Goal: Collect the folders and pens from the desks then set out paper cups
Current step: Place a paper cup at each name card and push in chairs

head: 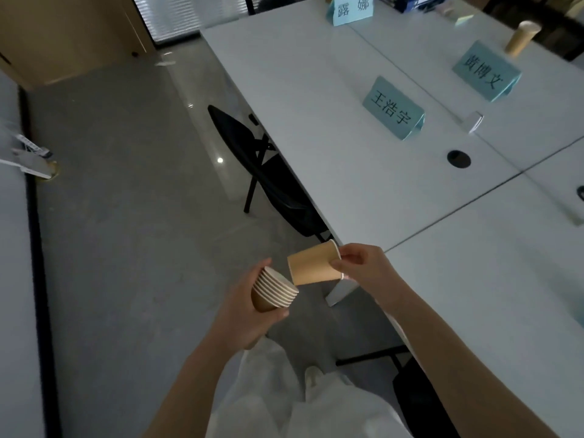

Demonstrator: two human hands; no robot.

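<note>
Stack [274,290] base hidden in left hand [249,311]; far cup [521,37] blurred.

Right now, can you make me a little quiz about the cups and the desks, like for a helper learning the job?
1. True or false: the right hand pinches the single cup at its rim.
2. What does the left hand hold?
3. Which stands beside the far name card? A) a cup B) a pen C) a folder

Key:
1. True.
2. The stack of cups.
3. A, the upright cup on the desk.
</note>
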